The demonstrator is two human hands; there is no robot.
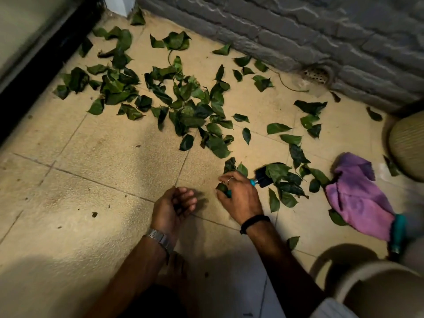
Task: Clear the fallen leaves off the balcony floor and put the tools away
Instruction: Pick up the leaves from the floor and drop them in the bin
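Several green leaves point(183, 104) lie scattered over the beige tiled floor point(96, 157), thickest at the centre and back left. A small trowel with a black blade point(263, 176) and a teal handle lies among leaves at the centre right. My right hand point(238, 196) grips that handle, with a leaf under its fingers. More leaves point(289, 180) cover the blade. My left hand point(174, 206) hovers just left of it, fingers loosely curled and holding nothing.
A purple cloth point(358, 198) lies at the right, with a second teal tool handle point(398, 235) poking out beneath it. Beige pots stand at the right edge point(408, 145) and bottom right point(378, 292). A grey brick wall point(298, 26) with a floor drain point(316, 74) runs along the back; a black door frame point(34, 65) lines the left.
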